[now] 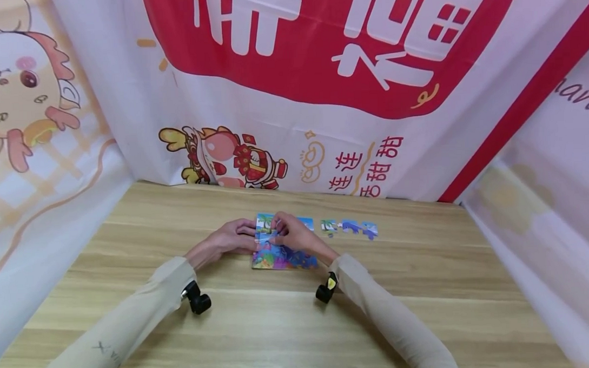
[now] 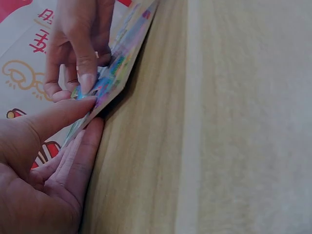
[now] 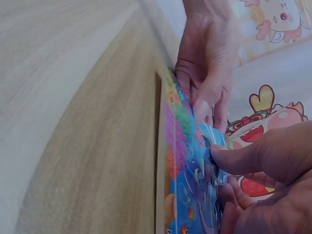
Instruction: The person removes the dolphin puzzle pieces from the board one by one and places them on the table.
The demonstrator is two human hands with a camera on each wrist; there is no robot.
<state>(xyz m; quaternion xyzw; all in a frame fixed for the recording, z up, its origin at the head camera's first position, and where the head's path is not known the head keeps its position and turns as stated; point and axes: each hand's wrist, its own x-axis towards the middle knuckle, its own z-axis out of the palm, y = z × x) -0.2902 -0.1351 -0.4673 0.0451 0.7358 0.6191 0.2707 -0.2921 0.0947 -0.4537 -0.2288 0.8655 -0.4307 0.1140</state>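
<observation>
A colourful jigsaw puzzle (image 1: pixel 273 259) with a sea scene lies in its flat tray on the table, between the two hands. My left hand (image 1: pixel 233 237) holds the tray at its left edge; in the left wrist view the thumb lies over the top and the fingers run along the underside. My right hand (image 1: pixel 298 235) is over the upper middle of the picture. Its thumb and fingers pinch a light blue puzzle piece (image 3: pixel 212 134) against the puzzle surface, and the fingers partly cover it.
To the right of the tray lie loose puzzle pieces: one with a palm tree (image 1: pixel 328 225), a blue-purple one (image 1: pixel 350 226) and another blue one (image 1: pixel 369 229). The wooden table (image 1: pixel 260 331) ends at a printed cloth (image 1: pixel 293 151) behind, with more cloth on both sides.
</observation>
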